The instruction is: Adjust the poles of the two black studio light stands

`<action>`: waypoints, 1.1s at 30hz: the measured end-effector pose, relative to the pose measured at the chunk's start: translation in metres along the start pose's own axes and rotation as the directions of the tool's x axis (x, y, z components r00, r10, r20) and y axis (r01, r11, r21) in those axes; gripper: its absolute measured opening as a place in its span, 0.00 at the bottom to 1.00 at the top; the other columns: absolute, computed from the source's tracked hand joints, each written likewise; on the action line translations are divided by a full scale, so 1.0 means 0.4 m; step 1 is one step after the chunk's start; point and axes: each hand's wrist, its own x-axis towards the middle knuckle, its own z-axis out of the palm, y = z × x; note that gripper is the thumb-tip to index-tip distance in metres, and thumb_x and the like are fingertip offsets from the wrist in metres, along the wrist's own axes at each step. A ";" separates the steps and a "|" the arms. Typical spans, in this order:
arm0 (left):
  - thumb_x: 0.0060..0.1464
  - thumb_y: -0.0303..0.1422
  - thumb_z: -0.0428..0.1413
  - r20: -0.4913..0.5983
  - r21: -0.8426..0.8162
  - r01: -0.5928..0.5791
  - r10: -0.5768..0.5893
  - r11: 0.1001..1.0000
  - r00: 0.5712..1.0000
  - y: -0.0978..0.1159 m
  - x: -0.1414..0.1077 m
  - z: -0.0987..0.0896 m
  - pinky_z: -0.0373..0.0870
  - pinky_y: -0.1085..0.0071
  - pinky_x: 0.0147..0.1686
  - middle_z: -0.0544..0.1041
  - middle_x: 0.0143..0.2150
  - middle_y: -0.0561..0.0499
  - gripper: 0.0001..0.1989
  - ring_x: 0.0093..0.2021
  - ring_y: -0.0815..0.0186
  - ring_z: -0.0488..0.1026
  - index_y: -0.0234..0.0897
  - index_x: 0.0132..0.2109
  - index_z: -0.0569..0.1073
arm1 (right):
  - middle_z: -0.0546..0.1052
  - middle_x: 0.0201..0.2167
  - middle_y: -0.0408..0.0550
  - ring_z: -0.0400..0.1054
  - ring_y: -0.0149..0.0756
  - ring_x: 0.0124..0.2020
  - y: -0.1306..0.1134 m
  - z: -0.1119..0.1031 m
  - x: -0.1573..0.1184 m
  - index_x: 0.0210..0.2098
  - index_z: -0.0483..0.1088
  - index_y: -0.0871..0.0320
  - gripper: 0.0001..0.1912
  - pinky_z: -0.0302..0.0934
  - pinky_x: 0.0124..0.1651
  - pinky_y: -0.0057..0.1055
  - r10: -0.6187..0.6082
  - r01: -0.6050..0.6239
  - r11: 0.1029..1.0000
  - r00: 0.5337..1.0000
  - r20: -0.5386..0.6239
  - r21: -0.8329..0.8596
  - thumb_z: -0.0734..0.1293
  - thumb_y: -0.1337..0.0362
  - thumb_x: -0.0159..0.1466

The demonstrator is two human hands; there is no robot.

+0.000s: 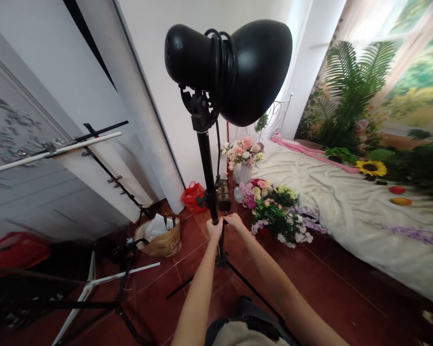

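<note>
A black studio lamp (261,72) with a wide bowl reflector and a coiled cable (222,62) sits on top of a black light stand (206,158), facing right. My left hand (214,229) is closed round the stand's pole, below the collar with a clamp knob (202,201). Just to its right, my right hand (234,220) is closed with its fingertips at the pole; a small part of the stand at the fingertips is mostly hidden. The stand's legs (247,283) spread over the tiled floor in front of me.
Artificial flowers (274,206) and a bed (332,197) with a cream cover lie right. A red bag (194,196) and a wicker basket (162,242) stand on the floor. Other stands and white poles (54,153) fill the left side. A leafy backdrop (404,81) hangs behind the bed.
</note>
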 end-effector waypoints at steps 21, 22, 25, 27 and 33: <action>0.40 0.35 0.57 0.017 0.077 -0.027 0.026 0.997 1.000 -0.021 0.004 -0.002 0.61 0.75 0.22 0.70 0.19 0.50 0.10 0.21 0.69 0.67 0.33 0.19 0.70 | 0.71 0.47 0.50 0.65 0.37 0.48 0.079 -0.090 -0.076 0.57 0.62 0.53 0.22 0.58 0.54 0.38 -0.541 0.550 0.833 0.788 0.293 0.059 0.57 0.55 0.65; 0.40 0.35 0.57 0.018 0.082 -0.030 0.029 0.996 0.999 -0.021 0.003 -0.002 0.62 0.75 0.23 0.70 0.19 0.51 0.10 0.21 0.69 0.67 0.33 0.19 0.70 | 0.70 0.47 0.50 0.65 0.37 0.48 0.083 -0.086 -0.073 0.57 0.62 0.53 0.22 0.58 0.54 0.38 -0.539 0.547 0.835 0.793 0.285 0.057 0.57 0.55 0.65; 0.40 0.35 0.56 0.017 0.094 -0.050 0.048 0.994 0.999 -0.018 0.002 -0.002 0.61 0.75 0.23 0.69 0.18 0.51 0.11 0.21 0.70 0.66 0.33 0.18 0.68 | 0.69 0.45 0.50 0.65 0.37 0.46 0.088 -0.076 -0.072 0.55 0.62 0.54 0.21 0.59 0.53 0.38 -0.535 0.538 0.840 0.803 0.263 0.067 0.56 0.55 0.65; 0.40 0.35 0.56 0.009 0.095 -0.053 0.052 0.994 0.999 -0.017 0.002 -0.001 0.60 0.76 0.22 0.68 0.18 0.52 0.11 0.20 0.70 0.65 0.34 0.17 0.67 | 0.69 0.43 0.50 0.65 0.36 0.45 0.085 -0.070 -0.073 0.52 0.64 0.54 0.19 0.59 0.51 0.36 -0.540 0.535 0.840 0.804 0.249 0.091 0.56 0.54 0.65; 0.40 0.35 0.57 0.023 0.096 -0.029 0.027 0.995 0.999 -0.026 0.005 -0.002 0.59 0.76 0.21 0.67 0.17 0.53 0.12 0.20 0.71 0.64 0.34 0.17 0.65 | 0.69 0.28 0.43 0.62 0.33 0.33 0.050 -0.035 -0.071 0.30 0.66 0.57 0.17 0.59 0.41 0.30 -0.436 0.394 0.885 0.887 0.149 0.247 0.58 0.49 0.62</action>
